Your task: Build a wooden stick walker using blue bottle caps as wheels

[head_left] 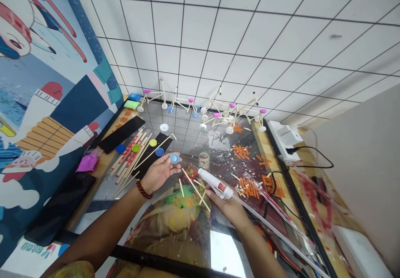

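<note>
Room lies left of the jar (204, 160); sticks (196, 189) and glue gun (215, 184) block its front.

Rear: wall (200, 28) of white tiles with dark joints; one grey smudge, upper right. Left: panel (67, 115) printed with ice-cream cones and cartoon figures on blue. Right: plain grey wall (371, 140). Below: wooden table (93, 194) with a glass top (187, 138) in a black frame (150, 261). The glass mirrors the tiles; a bright white reflection (226, 253) lies at the near edge.

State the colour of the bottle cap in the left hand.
The bottle cap is light blue, best seen in the head view.
</note>
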The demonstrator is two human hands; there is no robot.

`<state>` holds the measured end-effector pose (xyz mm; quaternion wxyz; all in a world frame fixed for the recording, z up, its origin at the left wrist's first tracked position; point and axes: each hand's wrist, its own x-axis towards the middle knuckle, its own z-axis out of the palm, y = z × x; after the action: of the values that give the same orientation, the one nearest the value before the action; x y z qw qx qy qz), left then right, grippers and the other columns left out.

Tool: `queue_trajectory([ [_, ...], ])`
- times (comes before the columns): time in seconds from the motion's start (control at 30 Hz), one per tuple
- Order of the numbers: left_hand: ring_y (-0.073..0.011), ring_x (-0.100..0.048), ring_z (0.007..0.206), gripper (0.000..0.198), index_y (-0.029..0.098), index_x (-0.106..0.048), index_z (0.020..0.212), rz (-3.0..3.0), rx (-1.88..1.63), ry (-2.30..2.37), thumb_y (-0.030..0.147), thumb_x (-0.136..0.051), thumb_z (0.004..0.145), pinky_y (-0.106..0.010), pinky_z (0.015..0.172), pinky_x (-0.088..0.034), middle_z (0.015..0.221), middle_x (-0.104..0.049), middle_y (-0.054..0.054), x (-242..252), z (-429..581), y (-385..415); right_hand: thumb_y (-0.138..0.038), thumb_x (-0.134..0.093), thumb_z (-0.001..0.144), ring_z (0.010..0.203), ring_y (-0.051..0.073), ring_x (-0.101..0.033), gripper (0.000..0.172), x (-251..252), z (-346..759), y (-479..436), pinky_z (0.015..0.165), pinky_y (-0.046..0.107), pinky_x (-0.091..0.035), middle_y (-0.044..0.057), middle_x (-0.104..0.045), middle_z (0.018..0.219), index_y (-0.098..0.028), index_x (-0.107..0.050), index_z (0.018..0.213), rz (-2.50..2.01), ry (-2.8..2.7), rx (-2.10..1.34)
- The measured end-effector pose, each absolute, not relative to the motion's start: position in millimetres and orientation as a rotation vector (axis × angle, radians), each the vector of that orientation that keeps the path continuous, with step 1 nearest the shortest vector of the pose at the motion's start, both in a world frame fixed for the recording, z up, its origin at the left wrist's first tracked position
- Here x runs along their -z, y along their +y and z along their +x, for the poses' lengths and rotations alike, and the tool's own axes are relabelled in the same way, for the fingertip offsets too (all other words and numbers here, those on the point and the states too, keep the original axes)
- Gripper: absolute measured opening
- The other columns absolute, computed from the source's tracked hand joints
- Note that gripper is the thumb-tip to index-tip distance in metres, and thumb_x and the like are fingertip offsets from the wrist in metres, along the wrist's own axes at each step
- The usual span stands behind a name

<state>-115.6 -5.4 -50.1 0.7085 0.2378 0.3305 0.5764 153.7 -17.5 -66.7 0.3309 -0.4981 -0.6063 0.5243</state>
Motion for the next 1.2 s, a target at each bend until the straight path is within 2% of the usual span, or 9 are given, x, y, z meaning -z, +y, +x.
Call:
queue_trajectory([
  [0.27, -0.0204, -0.065, 0.107, 0.040, 0.021, -0.072, 0.116, 0.775, -1.203, 0.890, 0.029, -0.079, 0.078, -0.038, 0.101, -0.050, 0.116, -0.072, -0.007, 59.2, -103.6, -10.2, -0.049, -0.069, 0.083, 0.062, 0.016, -0.058, 0.028, 50.5, 145.9, -27.4, 0.058, 0.027, -0.048, 0.002, -0.066, 0.071, -0.021, -0.065, 0.081, -1.272, -1.658, -1.281],
  [0.4, -0.0199, -0.066, 0.103, 0.041, 0.023, -0.071, 0.117, 0.831, -1.147, 0.935, 0.032, -0.079, 0.078, -0.037, 0.099, -0.051, 0.113, -0.073, -0.005, 61.4, -103.5, -11.0, -0.049, -0.070, 0.081, 0.062, 0.016, -0.058, 0.028, 53.9, 142.4, -25.9, 0.058, 0.027, -0.049, 0.002, -0.066, 0.071, -0.021, -0.065, 0.078, -1.256, -1.652, -1.270],
  [0.63, -0.0182, -0.068, 0.097, 0.039, 0.020, -0.072, 0.114, 0.800, -1.180, 1.007, 0.030, -0.081, 0.076, -0.039, 0.098, -0.053, 0.109, -0.073, -0.006, 54.2, -103.0, -8.9, -0.046, -0.074, 0.080, 0.079, 0.021, -0.067, 0.028, 66.3, 147.3, -21.5, 0.073, 0.031, -0.056, 0.005, -0.072, 0.086, -0.021, -0.069, 0.091, -1.218, -1.592, -1.339],
  [0.87, -0.0199, -0.068, 0.103, 0.040, 0.021, -0.071, 0.119, 0.792, -1.125, 0.905, 0.032, -0.077, 0.081, -0.040, 0.101, -0.053, 0.118, -0.072, -0.009, 59.5, -103.6, -10.6, -0.045, -0.072, 0.082, 0.081, 0.021, -0.067, 0.026, 66.3, 149.3, -23.2, 0.076, 0.033, -0.056, 0.005, -0.073, 0.089, -0.021, -0.070, 0.092, -1.204, -1.596, -1.446],
  [1.03, -0.0211, -0.069, 0.104, 0.040, 0.021, -0.069, 0.122, 0.845, -1.096, 0.907, 0.030, -0.075, 0.083, -0.040, 0.101, -0.054, 0.118, -0.071, -0.009, 66.3, -104.4, -10.9, -0.049, -0.070, 0.083, 0.079, 0.020, -0.065, 0.028, 60.8, 148.5, -22.8, 0.073, 0.032, -0.055, 0.005, -0.071, 0.085, -0.022, -0.069, 0.089, -1.232, -1.668, -1.393],
  [1.2, -0.0188, -0.070, 0.097, 0.037, 0.021, -0.070, 0.118, 0.905, -1.052, 0.925, 0.027, -0.075, 0.082, -0.037, 0.095, -0.056, 0.115, -0.072, -0.008, 61.2, -101.6, -10.0, -0.045, -0.067, 0.086, 0.072, 0.018, -0.062, 0.023, 53.4, 147.4, -21.9, 0.068, 0.030, -0.051, 0.003, -0.069, 0.080, -0.021, -0.069, 0.086, -1.183, -1.771, -1.301],
])
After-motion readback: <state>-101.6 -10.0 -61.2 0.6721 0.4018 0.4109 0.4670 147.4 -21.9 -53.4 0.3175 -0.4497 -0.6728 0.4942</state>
